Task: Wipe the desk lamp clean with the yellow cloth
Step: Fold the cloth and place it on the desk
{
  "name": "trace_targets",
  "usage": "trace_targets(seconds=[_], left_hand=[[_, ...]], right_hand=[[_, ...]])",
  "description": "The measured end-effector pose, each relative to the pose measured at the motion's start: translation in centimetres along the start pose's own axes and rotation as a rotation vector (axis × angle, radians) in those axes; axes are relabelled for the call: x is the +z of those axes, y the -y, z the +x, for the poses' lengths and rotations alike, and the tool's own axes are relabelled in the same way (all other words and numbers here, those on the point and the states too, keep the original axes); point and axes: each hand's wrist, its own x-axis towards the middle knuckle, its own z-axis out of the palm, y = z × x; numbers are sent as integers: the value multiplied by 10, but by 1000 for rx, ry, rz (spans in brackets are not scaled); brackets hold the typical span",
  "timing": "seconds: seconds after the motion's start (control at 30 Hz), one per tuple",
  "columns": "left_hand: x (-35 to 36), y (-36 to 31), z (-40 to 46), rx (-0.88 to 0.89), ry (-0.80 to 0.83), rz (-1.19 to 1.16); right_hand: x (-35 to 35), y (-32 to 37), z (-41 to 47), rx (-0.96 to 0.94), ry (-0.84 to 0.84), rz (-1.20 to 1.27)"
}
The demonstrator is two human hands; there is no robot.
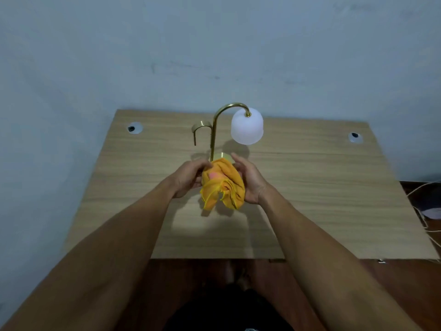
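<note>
A desk lamp stands at the middle back of the wooden desk (310, 187): a brass curved stem (216, 130), a white frosted shade (247, 129) hanging to the right, a short brass hook (199, 130) to the left. Its round brass base (223, 156) is mostly hidden behind the yellow cloth (223, 185). The cloth hangs bunched just in front of the base, held between both hands. My left hand (189, 176) pinches its upper left side. My right hand (249, 179) cups its right side, fingers reaching toward the base.
Two round cable holes (134, 128) (354, 136) sit in the desk's back corners. A pale blue wall rises right behind the desk. White cables (424, 218) lie on the floor to the right. The desk's front edge is near my legs.
</note>
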Motion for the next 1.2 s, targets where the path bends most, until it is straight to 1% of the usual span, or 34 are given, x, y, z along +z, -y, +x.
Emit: trace_targets(seconds=[0.07, 0.13, 0.23, 0.33, 0.4, 0.47, 0.53, 0.63, 0.7, 0.83, 0.93, 1.0, 1.07, 1.2], left_hand=[[2, -4, -4, 43, -40, 53], [2, -9, -9, 66, -59, 79], [-2, -12, -11, 64, -69, 97], [0, -17, -12, 67, -65, 128], [5, -22, -16, 49, -37, 136], [10, -26, -17, 43, 33, 150], [15, -30, -16, 83, 88, 188], [27, -33, -14, 178, 97, 239], [39, -35, -13, 233, 65, 251], [75, -33, -14, 334, -50, 283], [107, -30, -12, 486, -188, 410], [133, -33, -14, 571, -269, 508], [162, -43, -18, 629, -299, 528], [215, -64, -26, 601, -280, 400]], right_hand=[[2, 0, -11, -20, 50, -79], [1, -2, -17, -73, -14, -136], [1, -1, -26, -111, -131, -145], [1, 5, -35, -122, -168, -155], [-1, 12, -38, -144, -137, -221], [-4, 22, -43, -158, -116, -319], [-6, 33, -50, -173, -128, -434], [-13, 49, -62, -207, -197, -560], [-21, 57, -73, -226, -236, -642], [-47, 75, -97, -268, -348, -923], [-71, 87, -122, -373, -421, -1021], [-89, 94, -140, -440, -464, -1049], [-109, 99, -155, -493, -496, -1039], [-150, 105, -171, -616, -600, -997]])
